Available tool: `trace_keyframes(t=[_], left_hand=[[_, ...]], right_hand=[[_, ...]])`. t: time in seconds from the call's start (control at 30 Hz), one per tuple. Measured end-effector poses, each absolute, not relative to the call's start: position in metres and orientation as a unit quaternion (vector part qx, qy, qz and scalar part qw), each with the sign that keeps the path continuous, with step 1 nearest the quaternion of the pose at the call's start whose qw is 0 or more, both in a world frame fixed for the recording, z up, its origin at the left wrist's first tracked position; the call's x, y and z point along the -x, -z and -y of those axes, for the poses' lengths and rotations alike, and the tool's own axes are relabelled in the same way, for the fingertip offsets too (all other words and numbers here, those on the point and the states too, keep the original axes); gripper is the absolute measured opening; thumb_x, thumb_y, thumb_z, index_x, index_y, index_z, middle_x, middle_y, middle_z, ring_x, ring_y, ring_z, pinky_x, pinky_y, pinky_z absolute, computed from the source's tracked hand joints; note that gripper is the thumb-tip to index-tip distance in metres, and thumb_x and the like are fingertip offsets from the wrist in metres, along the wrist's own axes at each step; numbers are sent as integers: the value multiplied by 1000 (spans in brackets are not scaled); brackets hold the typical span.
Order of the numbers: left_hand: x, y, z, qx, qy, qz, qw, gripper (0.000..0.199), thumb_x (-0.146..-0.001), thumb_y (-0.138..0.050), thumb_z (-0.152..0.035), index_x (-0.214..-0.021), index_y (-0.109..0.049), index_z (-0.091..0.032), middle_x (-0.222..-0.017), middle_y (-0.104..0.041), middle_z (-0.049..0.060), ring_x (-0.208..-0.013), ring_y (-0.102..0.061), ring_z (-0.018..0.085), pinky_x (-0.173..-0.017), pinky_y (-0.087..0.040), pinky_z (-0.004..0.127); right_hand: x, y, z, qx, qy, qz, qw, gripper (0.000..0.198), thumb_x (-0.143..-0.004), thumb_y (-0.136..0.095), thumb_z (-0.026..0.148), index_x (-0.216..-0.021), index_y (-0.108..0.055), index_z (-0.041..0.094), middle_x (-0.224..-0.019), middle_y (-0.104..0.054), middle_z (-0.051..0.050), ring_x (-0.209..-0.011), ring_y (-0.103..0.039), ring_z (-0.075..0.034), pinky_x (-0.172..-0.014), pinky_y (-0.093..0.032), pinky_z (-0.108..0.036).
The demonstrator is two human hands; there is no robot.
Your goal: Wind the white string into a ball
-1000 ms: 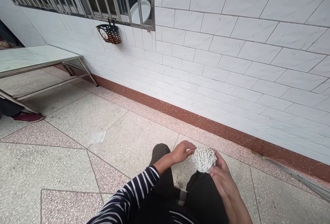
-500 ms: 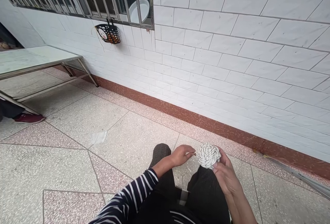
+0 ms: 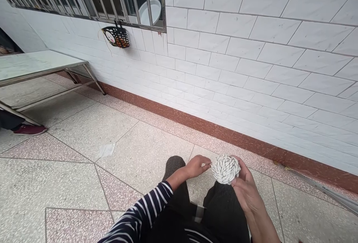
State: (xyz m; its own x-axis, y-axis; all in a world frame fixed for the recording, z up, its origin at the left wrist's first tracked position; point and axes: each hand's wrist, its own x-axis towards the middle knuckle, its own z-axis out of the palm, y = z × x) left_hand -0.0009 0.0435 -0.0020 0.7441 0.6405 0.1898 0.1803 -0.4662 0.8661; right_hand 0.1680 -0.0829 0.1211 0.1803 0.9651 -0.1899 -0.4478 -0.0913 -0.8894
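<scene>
A white, round braided coil point(image 3: 225, 170) with dark flecks is held up above my knees. My right hand point(image 3: 244, 183) grips it from the right, thumb on the near side and fingers behind the far edge. Close to the coil's left edge, my left hand point(image 3: 198, 166) is closed in a pinch. A thin, small piece shows at its fingertips, reaching toward the coil; its kind is too small to tell.
A low metal-framed table point(image 3: 44, 65) stands at the left, with another person's dark red shoe point(image 3: 30, 129) beneath it. A black basket point(image 3: 116, 37) hangs from the window bars. White paper point(image 3: 106, 150) lies on the floor; long thin poles point(image 3: 321, 189) rest along the wall.
The coil has turned slightly in my right hand. My left hand has shifted a little, and the loose strand below its fingers no longer shows clearly.
</scene>
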Motion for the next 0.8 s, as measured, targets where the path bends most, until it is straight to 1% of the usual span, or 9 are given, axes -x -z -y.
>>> trace_keyframes(t=[0.07,0.17,0.23,0.37,0.53,0.6,0.7,0.8], left_hand=[[4,4,-37,-804,-248,-247,482,27,-92,-56,-33,-94,-76,-15,-99,-75,7,-96,-68,20,-93,-46,28],[10,4,-29,-758,-220,-255,558,28,-91,-59,-36,-95,-75,-14,-102,-74,7,-99,-67,19,-92,-47,26],[13,2,-25,-727,-202,-275,596,29,-90,-61,-38,-94,-75,-14,-98,-75,5,-97,-66,19,-92,-46,25],[15,-3,-16,-683,-183,-295,643,27,-87,-65,-39,-86,-74,-13,-87,-73,3,-87,-65,16,-88,-46,24],[16,-14,2,-628,-145,-229,729,35,-83,-69,-48,-79,-69,-14,-73,-69,2,-73,-65,15,-81,-48,27],[19,-17,8,-619,-130,-220,743,38,-82,-70,-53,-81,-68,-15,-69,-69,1,-72,-64,15,-81,-48,26],[26,-23,12,-613,-120,-215,751,41,-83,-68,-57,-84,-68,-16,-67,-69,0,-73,-64,14,-85,-47,26],[32,-29,13,-605,-106,-205,762,44,-84,-66,-59,-81,-68,-16,-66,-69,1,-71,-66,15,-86,-47,28]], right_hand=[[-171,-124,82,480,-555,265,625,66,-52,-89,25,-113,-66,33,-114,-67,-3,-110,-60,-30,-90,-51,-41],[-176,-126,79,499,-525,253,641,66,-52,-89,27,-112,-65,33,-111,-67,-1,-108,-60,-28,-89,-50,-38],[-177,-126,78,504,-511,258,647,64,-53,-89,28,-111,-64,32,-107,-67,-1,-104,-61,-26,-87,-50,-36],[-176,-123,74,516,-494,257,651,65,-53,-90,31,-113,-62,30,-105,-67,-2,-100,-62,-25,-85,-49,-36],[-179,-118,68,529,-468,246,664,69,-52,-91,32,-113,-59,27,-105,-66,-2,-99,-60,-24,-88,-47,-36],[-183,-115,66,545,-444,253,665,68,-53,-91,34,-112,-58,27,-108,-63,-1,-101,-58,-23,-89,-45,-35],[-188,-110,63,569,-399,271,666,69,-53,-91,35,-112,-57,26,-109,-60,-1,-101,-56,-23,-88,-44,-35],[-190,-106,61,588,-373,298,653,70,-53,-91,37,-113,-55,26,-110,-59,-3,-102,-56,-25,-87,-45,-36]])
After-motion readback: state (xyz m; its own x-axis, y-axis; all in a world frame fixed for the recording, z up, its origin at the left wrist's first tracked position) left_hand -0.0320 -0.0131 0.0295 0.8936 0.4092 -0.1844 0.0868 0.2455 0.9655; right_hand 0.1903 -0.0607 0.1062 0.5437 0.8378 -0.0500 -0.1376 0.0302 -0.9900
